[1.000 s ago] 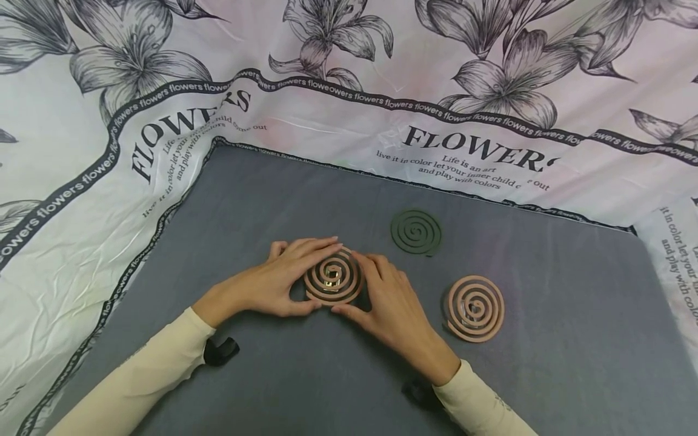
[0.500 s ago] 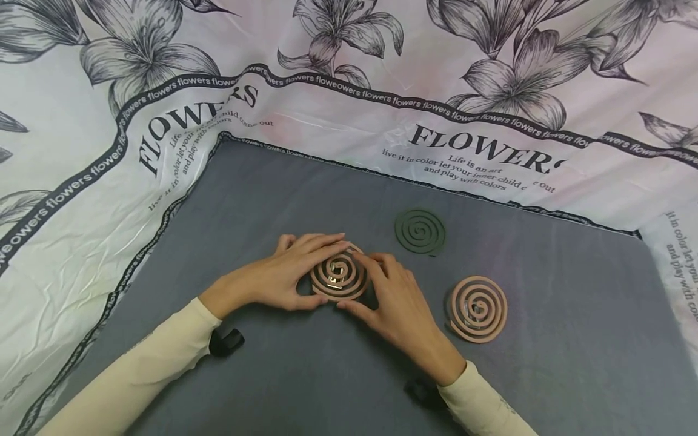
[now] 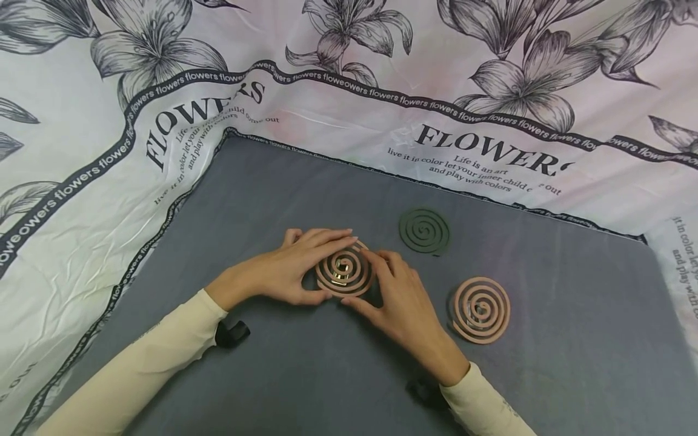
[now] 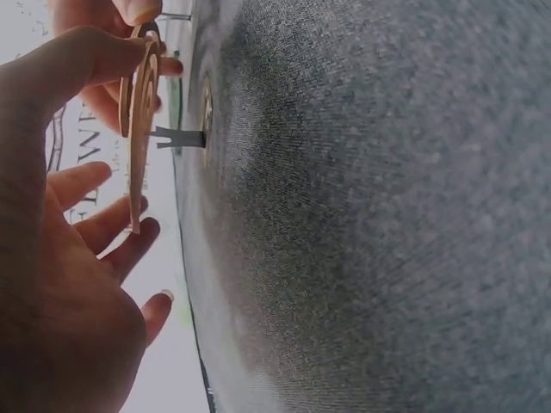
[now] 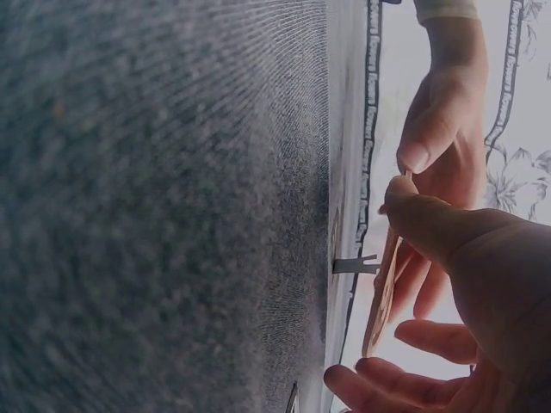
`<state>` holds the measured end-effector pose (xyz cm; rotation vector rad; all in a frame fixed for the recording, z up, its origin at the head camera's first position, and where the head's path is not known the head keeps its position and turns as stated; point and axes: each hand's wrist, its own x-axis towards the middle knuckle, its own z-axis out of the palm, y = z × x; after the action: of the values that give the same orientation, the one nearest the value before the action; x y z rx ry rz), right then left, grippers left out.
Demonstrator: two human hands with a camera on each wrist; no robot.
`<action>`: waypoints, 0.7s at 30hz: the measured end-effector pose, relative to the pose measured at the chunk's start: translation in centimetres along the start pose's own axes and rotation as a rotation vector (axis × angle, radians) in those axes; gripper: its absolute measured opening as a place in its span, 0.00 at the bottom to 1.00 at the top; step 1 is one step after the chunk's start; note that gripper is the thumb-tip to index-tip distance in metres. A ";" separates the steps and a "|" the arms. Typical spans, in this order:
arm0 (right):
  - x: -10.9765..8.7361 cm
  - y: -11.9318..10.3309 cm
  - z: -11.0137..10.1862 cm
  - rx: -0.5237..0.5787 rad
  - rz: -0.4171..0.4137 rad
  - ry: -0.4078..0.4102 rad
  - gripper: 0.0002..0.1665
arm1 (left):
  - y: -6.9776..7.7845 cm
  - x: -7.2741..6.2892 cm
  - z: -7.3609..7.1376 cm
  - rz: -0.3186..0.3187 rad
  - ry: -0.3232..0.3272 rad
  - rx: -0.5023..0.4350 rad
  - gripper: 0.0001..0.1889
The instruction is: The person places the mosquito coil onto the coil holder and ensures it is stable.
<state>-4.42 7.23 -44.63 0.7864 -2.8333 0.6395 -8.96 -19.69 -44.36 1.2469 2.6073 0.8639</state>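
A brown mosquito coil (image 3: 345,263) is held flat between both hands. My left hand (image 3: 283,269) grips its left rim, with the thumb at the near edge and fingertips at the far edge. On the right rim, my right hand (image 3: 406,306) pinches it between thumb and fingers. Both thumbs meet close together at the near side. Below the coil stands a small metal coil stand (image 4: 181,137) with a forked tip, upright on a round base. In the right wrist view the fork of this stand reaches the underside of the coil (image 5: 381,297).
A second brown coil (image 3: 481,309) sits to the right, with a shiny piece showing under its centre. Farther back, a dark green coil (image 3: 423,231) lies on the grey table surface (image 3: 572,339). Flower-printed cloth (image 3: 327,109) rises behind and to the left.
The head view has shifted slightly, so everything appears a little farther right. Both hands keep their hold on the coil above the stand.
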 end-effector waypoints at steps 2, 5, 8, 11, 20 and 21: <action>0.0 0.0 0.0 -0.001 0.005 -0.002 0.54 | 0.0 0.0 0.0 -0.005 -0.009 -0.005 0.52; -0.1 0.0 0.0 -0.001 0.006 -0.001 0.54 | -0.1 0.1 0.0 -0.010 -0.016 -0.016 0.52; 0.0 -0.1 -0.1 -0.003 0.009 -0.003 0.54 | -0.2 0.0 0.0 -0.011 -0.018 -0.023 0.52; 0.0 -0.2 -0.1 -0.007 0.008 -0.006 0.54 | -0.3 0.0 0.1 -0.011 -0.018 -0.025 0.52; 0.0 -0.1 0.0 -0.023 0.002 -0.001 0.52 | -0.6 0.1 0.2 -0.022 -0.045 -0.021 0.52; 0.0 -0.1 0.0 -0.022 -0.001 -0.002 0.51 | -0.7 0.1 0.3 -0.024 -0.050 -0.020 0.52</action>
<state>-4.37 7.14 -44.61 0.7853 -2.8366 0.6069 -9.41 -19.80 -44.93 1.2138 2.5635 0.8417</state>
